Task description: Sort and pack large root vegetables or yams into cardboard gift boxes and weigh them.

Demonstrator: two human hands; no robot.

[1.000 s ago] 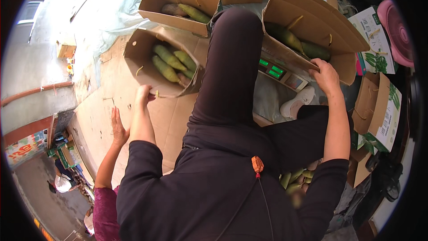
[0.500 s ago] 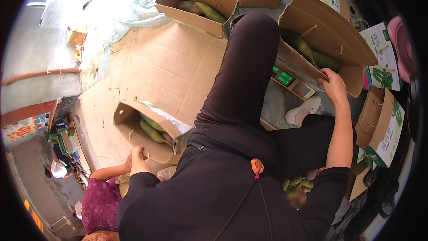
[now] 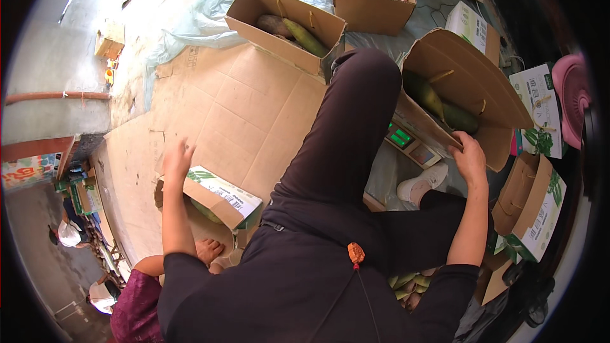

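Pinching with right hand (image 3: 470, 159) the near wall of open box (image 3: 480, 79), with green vegetables (image 3: 462, 119) just beyond this grip and scale display (image 3: 400, 135) to its left, holding left hand (image 3: 178, 160) loosely spread near white-sided box (image 3: 222, 189), probably at weighing step, next calling for gentle release.

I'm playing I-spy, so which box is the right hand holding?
The open box with two green vegetables showing, just right of the raised knee. The fingers of the right hand grip its near edge; they touch no other box.
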